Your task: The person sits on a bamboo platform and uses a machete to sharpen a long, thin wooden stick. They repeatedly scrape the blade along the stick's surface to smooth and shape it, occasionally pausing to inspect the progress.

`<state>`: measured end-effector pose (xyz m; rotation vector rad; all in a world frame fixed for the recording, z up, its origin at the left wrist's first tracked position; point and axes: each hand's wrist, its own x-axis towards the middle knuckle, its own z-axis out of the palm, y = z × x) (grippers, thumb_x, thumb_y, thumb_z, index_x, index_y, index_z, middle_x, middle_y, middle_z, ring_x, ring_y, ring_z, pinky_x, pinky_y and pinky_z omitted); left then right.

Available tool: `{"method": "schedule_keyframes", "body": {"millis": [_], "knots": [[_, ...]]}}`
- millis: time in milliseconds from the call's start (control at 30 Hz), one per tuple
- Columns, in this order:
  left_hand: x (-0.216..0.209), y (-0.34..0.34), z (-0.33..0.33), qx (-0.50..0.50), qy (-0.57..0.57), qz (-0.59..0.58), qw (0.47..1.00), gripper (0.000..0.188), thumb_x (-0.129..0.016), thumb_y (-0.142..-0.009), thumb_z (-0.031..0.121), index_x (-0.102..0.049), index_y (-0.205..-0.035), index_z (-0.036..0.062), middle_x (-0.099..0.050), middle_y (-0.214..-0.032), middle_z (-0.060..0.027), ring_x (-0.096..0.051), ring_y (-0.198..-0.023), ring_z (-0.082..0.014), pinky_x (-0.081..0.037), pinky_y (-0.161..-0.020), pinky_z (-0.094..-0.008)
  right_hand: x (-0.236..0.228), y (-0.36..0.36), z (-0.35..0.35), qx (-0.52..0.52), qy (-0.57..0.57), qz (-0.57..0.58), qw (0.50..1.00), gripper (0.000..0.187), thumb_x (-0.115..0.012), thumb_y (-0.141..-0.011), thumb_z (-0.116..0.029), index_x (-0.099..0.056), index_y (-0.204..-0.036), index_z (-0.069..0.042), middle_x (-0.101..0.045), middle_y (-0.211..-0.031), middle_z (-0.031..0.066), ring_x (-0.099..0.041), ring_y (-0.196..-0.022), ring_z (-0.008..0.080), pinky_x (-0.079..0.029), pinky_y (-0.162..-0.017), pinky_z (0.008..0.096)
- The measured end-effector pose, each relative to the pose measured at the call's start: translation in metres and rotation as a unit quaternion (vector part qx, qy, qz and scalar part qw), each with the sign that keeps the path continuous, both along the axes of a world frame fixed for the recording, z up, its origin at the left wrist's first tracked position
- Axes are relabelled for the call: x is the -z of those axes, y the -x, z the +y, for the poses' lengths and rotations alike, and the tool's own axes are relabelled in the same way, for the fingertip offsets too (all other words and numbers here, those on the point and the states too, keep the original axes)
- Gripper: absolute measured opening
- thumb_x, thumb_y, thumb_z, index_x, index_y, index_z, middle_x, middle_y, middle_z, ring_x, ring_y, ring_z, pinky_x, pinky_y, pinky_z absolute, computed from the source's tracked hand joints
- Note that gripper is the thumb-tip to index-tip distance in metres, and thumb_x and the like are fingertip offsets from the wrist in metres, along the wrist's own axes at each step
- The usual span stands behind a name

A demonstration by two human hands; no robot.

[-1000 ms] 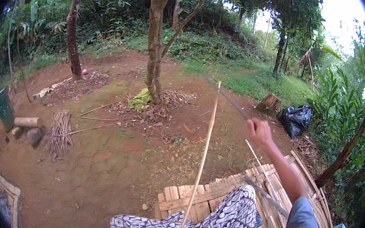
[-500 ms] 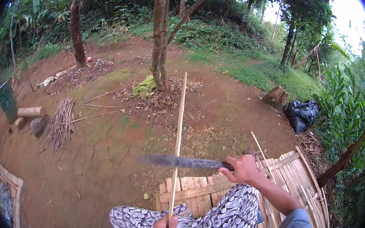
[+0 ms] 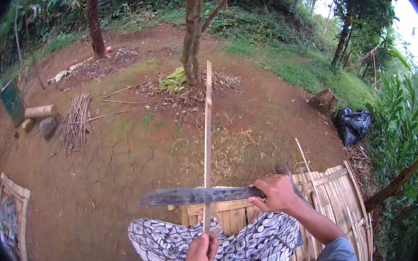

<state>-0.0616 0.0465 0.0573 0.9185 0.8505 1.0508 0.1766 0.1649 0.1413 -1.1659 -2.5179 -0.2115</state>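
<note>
My left hand is closed around the lower part of a long, pale bamboo strip. The strip stands up and away from me, its far tip near the foot of a tree. In my right hand is the handle of a machete. The dark, broad blade lies level, pointing left, and crosses the strip a little above my left hand. Whether its edge bites into the bamboo cannot be made out. Patterned cloth covers my folded legs beneath both hands.
I sit on a woven bamboo platform with loose thin strips on it. Pale shavings litter the dirt ahead. Around stand a tree trunk, a stump, a black plastic bag, a stick pile and a framed panel.
The machete blade has come down and nearer along the strip, now level instead of slanting. My left hand has shifted slightly right, and the strip stands more upright. The whole view has shifted slightly.
</note>
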Motion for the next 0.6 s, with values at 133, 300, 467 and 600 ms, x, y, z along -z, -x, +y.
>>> {"method": "schedule_keyframes", "body": {"millis": [133, 300, 467, 600], "knots": [[-0.007, -0.005, 0.001, 0.013, 0.053, -0.125, 0.991, 0.063, -0.028, -0.091, 0.062, -0.044, -0.073, 0.0028, -0.032, -0.045, 0.0025, -0.032, -0.037, -0.0082, -0.026, -0.038, -0.0226, -0.002, 0.003, -0.004, -0.020, 0.005, 0.007, 1.000, 0.041, -0.065, -0.073, -0.046, -0.058, -0.074, -0.005, -0.056, -0.060, 0.0101, -0.057, -0.054, 0.0290, -0.045, -0.052, 0.0376], [0.005, -0.006, -0.002, 0.082, 0.089, -0.379, 0.917, 0.050, -0.026, -0.098, 0.042, -0.050, -0.093, -0.0007, -0.035, -0.049, 0.0022, -0.033, -0.037, -0.0080, -0.028, -0.037, -0.0219, -0.009, 0.016, -0.015, -0.063, 0.002, 0.001, 0.998, 0.044, -0.063, -0.076, -0.048, -0.053, -0.066, -0.007, -0.054, -0.056, 0.0084, -0.057, -0.051, 0.0273, -0.045, -0.049, 0.0375], [-0.003, -0.011, -0.002, 0.075, 0.113, -0.371, 0.919, 0.040, -0.036, -0.097, 0.039, -0.048, -0.086, 0.0016, -0.034, -0.049, 0.0028, -0.034, -0.039, -0.0070, -0.027, -0.037, -0.0207, -0.006, 0.025, -0.029, -0.106, 0.029, -0.019, 0.994, 0.047, -0.062, -0.076, -0.052, -0.052, -0.065, -0.007, -0.051, -0.053, 0.0071, -0.056, -0.048, 0.0259, -0.045, -0.048, 0.0360], [-0.007, -0.003, -0.009, 0.035, 0.145, -0.363, 0.920, 0.029, -0.046, -0.094, 0.031, -0.045, -0.087, 0.0035, -0.036, -0.053, 0.0009, -0.033, -0.039, -0.0076, -0.027, -0.037, -0.0217, -0.008, 0.030, -0.038, -0.119, 0.036, -0.029, 0.992, 0.050, -0.060, -0.076, -0.055, -0.053, -0.065, -0.007, -0.052, -0.053, 0.0073, -0.055, -0.047, 0.0258, -0.045, -0.047, 0.0362]]}}
